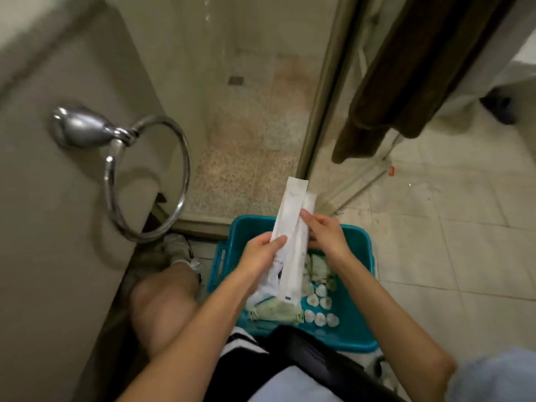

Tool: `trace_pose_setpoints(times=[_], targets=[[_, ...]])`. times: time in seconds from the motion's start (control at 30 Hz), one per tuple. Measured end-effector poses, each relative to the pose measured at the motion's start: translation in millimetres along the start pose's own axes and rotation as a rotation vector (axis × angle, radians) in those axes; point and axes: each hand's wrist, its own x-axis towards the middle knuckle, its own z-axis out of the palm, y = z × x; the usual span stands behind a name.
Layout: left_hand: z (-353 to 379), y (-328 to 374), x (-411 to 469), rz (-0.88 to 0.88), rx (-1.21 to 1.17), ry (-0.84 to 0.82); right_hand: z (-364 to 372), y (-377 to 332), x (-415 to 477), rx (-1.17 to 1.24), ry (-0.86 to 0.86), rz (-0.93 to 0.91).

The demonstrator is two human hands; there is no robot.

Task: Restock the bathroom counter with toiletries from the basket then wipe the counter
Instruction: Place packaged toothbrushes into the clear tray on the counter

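A teal plastic basket (358,242) stands on the floor in front of me. It holds pale green sachets (275,310) and several small round white caps (319,306). Above it my left hand (261,252) grips a bundle of long white wrapped packets (291,224) near its lower half. My right hand (326,235) pinches the right edge of the bundle with thumb and fingertips. The packets point up and away from me.
A chrome towel ring (145,181) juts from the wall at left. A glass shower partition (324,111) and speckled shower floor lie ahead. A brown towel (406,82) hangs at upper right. My bent knee (162,306) is left of the basket; tiled floor spreads right.
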Motion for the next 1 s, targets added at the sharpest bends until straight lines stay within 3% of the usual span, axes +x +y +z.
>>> trace_pose_setpoints(times=[0.2,0.47,0.63,0.77,1.0], targets=[[-0.6,54.6,-62.5,0.213,0.07,-0.016,11.7,-82.6,-56.9,-0.153,0.036,-0.294],[-32.0,134.6,-162.1,0.479,0.163,0.062,34.3,-191.0,-137.4,-0.102,-0.058,-0.602],[-54.2,182.1,-221.2,0.646,0.158,0.273,53.3,-246.6,-185.4,0.031,-0.28,-0.657],[-77.4,204.8,-259.5,0.716,0.081,0.397,76.7,-267.7,-215.2,-0.052,-0.472,-0.691],[-137.2,222.4,-297.1,0.782,0.102,0.505,134.1,-295.6,-242.9,-0.023,-0.612,-0.659]])
